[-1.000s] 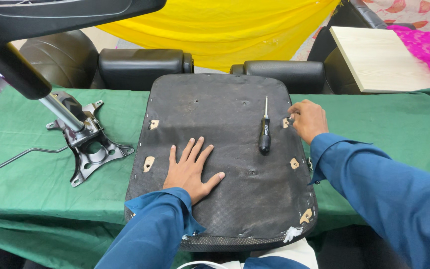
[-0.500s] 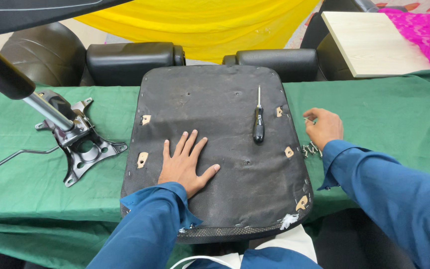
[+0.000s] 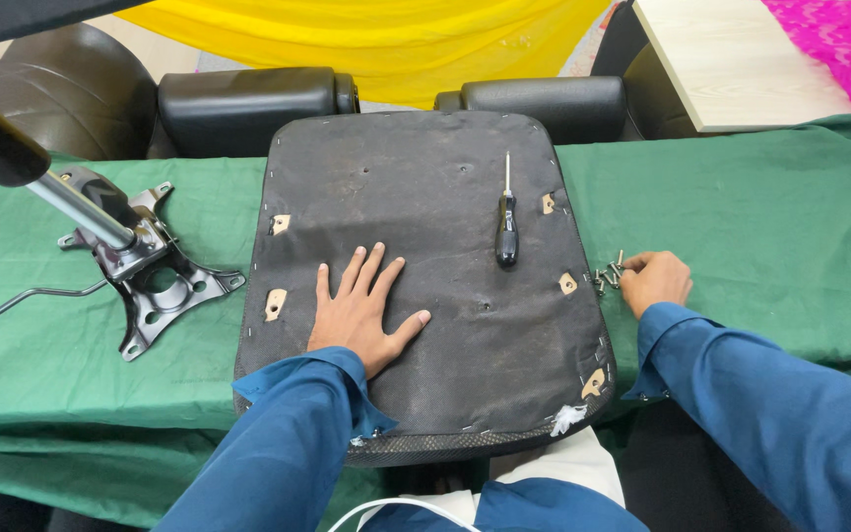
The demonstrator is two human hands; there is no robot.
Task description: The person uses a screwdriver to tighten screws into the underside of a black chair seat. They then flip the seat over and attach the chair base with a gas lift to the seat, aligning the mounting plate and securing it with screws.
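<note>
Right hand [image 3: 654, 283] has slid off the seat pan [image 3: 425, 276] to the screws [image 3: 609, 274] at 3 o'clock, fingers curled on them | left hand [image 3: 361, 310] flat, open, on pan | screws small, hard, slippery: pinch singly | screwdriver [image 3: 506, 229] at 1 o'clock on the pan, surface [image 3: 760, 217] beneath.

long blue sleeves [image 3: 770, 394], bare hands [image 3: 361, 313].

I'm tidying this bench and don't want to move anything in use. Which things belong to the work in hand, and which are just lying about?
In use:
- left hand, flat on the upturned seat base
- right hand, at the small screws
- screwdriver, lying on the base

Lying about:
- metal chair mechanism with its lever
- black armrests
- pale board
</note>
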